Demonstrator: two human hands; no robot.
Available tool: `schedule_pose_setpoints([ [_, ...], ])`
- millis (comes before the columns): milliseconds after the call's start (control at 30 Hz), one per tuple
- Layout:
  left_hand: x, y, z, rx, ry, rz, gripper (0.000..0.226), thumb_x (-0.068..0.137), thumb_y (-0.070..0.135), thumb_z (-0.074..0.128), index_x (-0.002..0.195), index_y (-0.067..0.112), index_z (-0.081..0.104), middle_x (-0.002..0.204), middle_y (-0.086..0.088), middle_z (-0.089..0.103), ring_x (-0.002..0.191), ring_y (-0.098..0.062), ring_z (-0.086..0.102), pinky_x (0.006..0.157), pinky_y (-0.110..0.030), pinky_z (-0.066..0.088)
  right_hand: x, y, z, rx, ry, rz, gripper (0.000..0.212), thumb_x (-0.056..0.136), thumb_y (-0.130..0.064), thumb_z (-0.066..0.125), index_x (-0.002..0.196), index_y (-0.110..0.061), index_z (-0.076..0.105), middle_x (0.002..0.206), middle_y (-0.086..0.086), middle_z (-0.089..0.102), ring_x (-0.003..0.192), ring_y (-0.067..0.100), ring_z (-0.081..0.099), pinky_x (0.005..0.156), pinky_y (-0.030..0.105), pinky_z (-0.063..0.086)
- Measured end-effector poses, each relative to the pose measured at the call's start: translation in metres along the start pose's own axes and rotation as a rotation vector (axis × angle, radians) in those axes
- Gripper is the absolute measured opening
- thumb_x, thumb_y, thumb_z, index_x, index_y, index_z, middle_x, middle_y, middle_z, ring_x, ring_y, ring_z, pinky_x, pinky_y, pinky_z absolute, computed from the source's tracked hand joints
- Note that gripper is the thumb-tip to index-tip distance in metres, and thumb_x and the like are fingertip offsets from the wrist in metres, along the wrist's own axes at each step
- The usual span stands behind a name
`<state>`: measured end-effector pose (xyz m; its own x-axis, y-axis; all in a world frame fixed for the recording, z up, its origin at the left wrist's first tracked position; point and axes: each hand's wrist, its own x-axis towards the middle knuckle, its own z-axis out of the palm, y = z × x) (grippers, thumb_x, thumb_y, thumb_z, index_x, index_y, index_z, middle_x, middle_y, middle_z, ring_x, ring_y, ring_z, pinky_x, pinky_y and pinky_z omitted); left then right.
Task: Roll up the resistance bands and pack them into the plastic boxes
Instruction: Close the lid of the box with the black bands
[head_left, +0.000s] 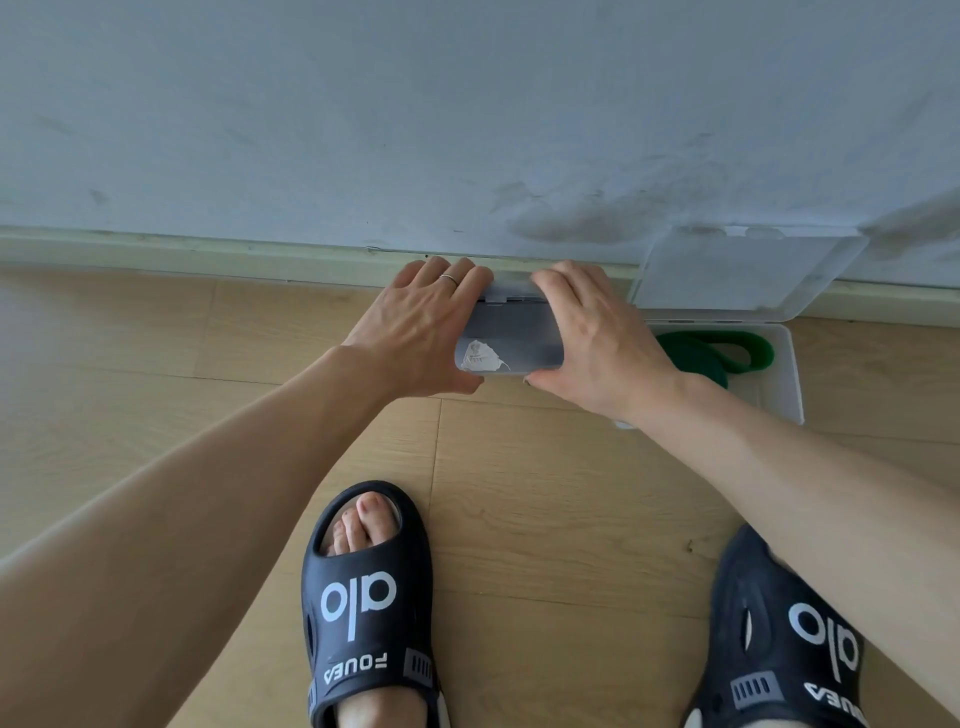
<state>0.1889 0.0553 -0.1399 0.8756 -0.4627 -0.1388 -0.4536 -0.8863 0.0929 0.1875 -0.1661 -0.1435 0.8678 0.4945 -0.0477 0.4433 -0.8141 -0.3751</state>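
Closed plastic box sits gripped between left hand and right hand fingers.

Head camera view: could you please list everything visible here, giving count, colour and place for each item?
Closed plastic box: one, translucent grey with a torn white label, on the floor by the skirting, gripped between both hands.
Open plastic box: one, clear, right of the closed box, lid leaning on the wall.
Resistance band: one, green, lying inside the open box.
Floor: wood-look, tan.
Wall: pale, scuffed.
Slippers: two, black with white lettering, on the person's feet.
Left hand: holds the closed box's left end.
Right hand: holds its right end.
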Motion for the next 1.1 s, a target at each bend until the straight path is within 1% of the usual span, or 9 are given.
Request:
schedule_pose_setpoints([
  [167, 0.002, 0.001, -0.005, 0.0, 0.015, 0.015, 0.083, 0.057, 0.056, 0.082, 0.123, 0.018, 0.047, 0.11, 0.002, 0.058, 0.1, -0.025, 0.055, 0.094, -0.036, 0.045, 0.005, 0.001, -0.003, -0.004, -0.032, 0.0, 0.09, 0.057, -0.039, 0.097, 0.126, -0.006, 0.05, 0.124, 0.007, 0.052, 0.115, 0.029, 0.049, 0.089, 0.041, 0.049],
  [300, 0.002, 0.002, -0.006, 0.002, 0.017, -0.012, 0.081, 0.056, 0.056, 0.084, 0.12, 0.018, 0.05, 0.103, 0.002, 0.062, 0.09, -0.023, 0.059, 0.084, -0.035, 0.048, 0.01, 0.003, -0.007, -0.03, -0.06, -0.018, 0.083, 0.062, -0.041, 0.093, 0.125, -0.008, 0.049, 0.123, 0.004, 0.049, 0.113, 0.025, 0.048, 0.078, 0.032, 0.041],
  [367, 0.001, 0.002, -0.006, 0.011, 0.036, -0.008, 0.078, 0.056, 0.054, 0.083, 0.118, 0.018, 0.052, 0.1, 0.002, 0.062, 0.087, -0.023, 0.06, 0.081, -0.034, 0.048, 0.012, 0.002, -0.006, -0.064, -0.098, -0.021, 0.087, 0.065, -0.046, 0.089, 0.131, -0.009, 0.046, 0.129, 0.004, 0.047, 0.118, 0.025, 0.047, 0.081, 0.032, 0.041],
  [433, -0.001, 0.003, -0.005, 0.025, 0.057, 0.006, 0.075, 0.056, 0.052, 0.082, 0.116, 0.017, 0.053, 0.098, 0.002, 0.062, 0.087, -0.024, 0.06, 0.079, -0.034, 0.049, 0.012, 0.001, -0.005, -0.089, -0.135, -0.013, 0.099, 0.066, -0.055, 0.086, 0.142, -0.011, 0.04, 0.136, 0.003, 0.047, 0.123, 0.024, 0.046, 0.091, 0.034, 0.044],
  [533, -0.003, 0.003, -0.004, 0.02, 0.064, 0.004, 0.078, 0.057, 0.053, 0.081, 0.119, 0.016, 0.052, 0.102, 0.001, 0.063, 0.089, -0.025, 0.062, 0.081, -0.037, 0.051, 0.016, -0.001, -0.003, -0.154, -0.132, -0.035, 0.097, 0.067, -0.062, 0.082, 0.138, -0.011, 0.04, 0.131, 0.004, 0.05, 0.118, 0.026, 0.048, 0.093, 0.035, 0.042],
  [667, -0.004, 0.003, -0.002, 0.037, 0.084, 0.02, 0.076, 0.058, 0.051, 0.081, 0.118, 0.014, 0.053, 0.1, 0.0, 0.062, 0.087, -0.025, 0.061, 0.08, -0.036, 0.05, 0.014, 0.0, 0.002, -0.191, -0.041, -0.102, 0.075, 0.063, -0.054, 0.082, 0.115, -0.008, 0.053, 0.108, 0.007, 0.06, 0.093, 0.029, 0.057, 0.072, 0.032, 0.035],
  [767, -0.002, 0.003, -0.002, 0.076, 0.07, 0.041, 0.075, 0.058, 0.051, 0.079, 0.116, 0.014, 0.052, 0.099, 0.0, 0.061, 0.087, -0.025, 0.06, 0.083, -0.036, 0.049, 0.011, 0.003, 0.005, -0.201, 0.026, -0.112, 0.073, 0.056, -0.051, 0.083, 0.106, -0.005, 0.059, 0.095, 0.008, 0.066, 0.079, 0.03, 0.063, 0.066, 0.029, 0.034],
  [900, 0.002, 0.006, -0.001, 0.137, 0.06, 0.035, 0.071, 0.063, 0.057, 0.073, 0.115, 0.013, 0.05, 0.1, -0.001, 0.06, 0.088, -0.026, 0.059, 0.084, -0.038, 0.049, 0.016, 0.002, 0.003, -0.196, 0.006, -0.109, 0.075, 0.057, -0.052, 0.083, 0.11, -0.006, 0.058, 0.1, 0.007, 0.066, 0.083, 0.029, 0.063, 0.066, 0.03, 0.036],
  [1100, -0.003, 0.007, 0.002, 0.142, 0.119, 0.024, 0.065, 0.059, 0.048, 0.078, 0.107, 0.012, 0.056, 0.089, -0.001, 0.062, 0.074, -0.025, 0.059, 0.067, -0.036, 0.048, 0.009, 0.001, 0.007, -0.185, 0.013, -0.108, 0.071, 0.06, -0.05, 0.082, 0.11, -0.007, 0.056, 0.098, 0.007, 0.062, 0.081, 0.028, 0.061, 0.057, 0.03, 0.039],
])
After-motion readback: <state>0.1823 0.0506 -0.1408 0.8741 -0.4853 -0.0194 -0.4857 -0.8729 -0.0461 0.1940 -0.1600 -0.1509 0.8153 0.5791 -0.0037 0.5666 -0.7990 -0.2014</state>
